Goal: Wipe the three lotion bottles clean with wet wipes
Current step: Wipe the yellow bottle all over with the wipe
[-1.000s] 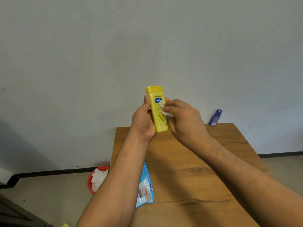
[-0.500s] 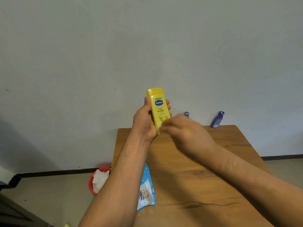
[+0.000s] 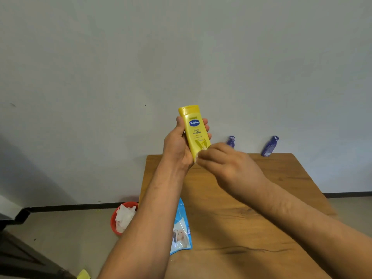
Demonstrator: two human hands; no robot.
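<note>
The yellow lotion bottle [image 3: 196, 133] is held upright at the frame's centre, gripped by the left hand [image 3: 177, 146]. A white wet wipe [image 3: 201, 153] is pinched against its lower end by the blurred right hand [image 3: 227, 164]. A partly hidden purple bottle [image 3: 231, 141] and a leaning purple bottle [image 3: 269, 146] are seen right of centre, at the far edge of the table [image 3: 281, 178].

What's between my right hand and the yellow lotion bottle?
A white wet wipe, pressed by the right hand against the lower end of the yellow plastic lotion bottle held in the left hand. Head view shows it.
</note>
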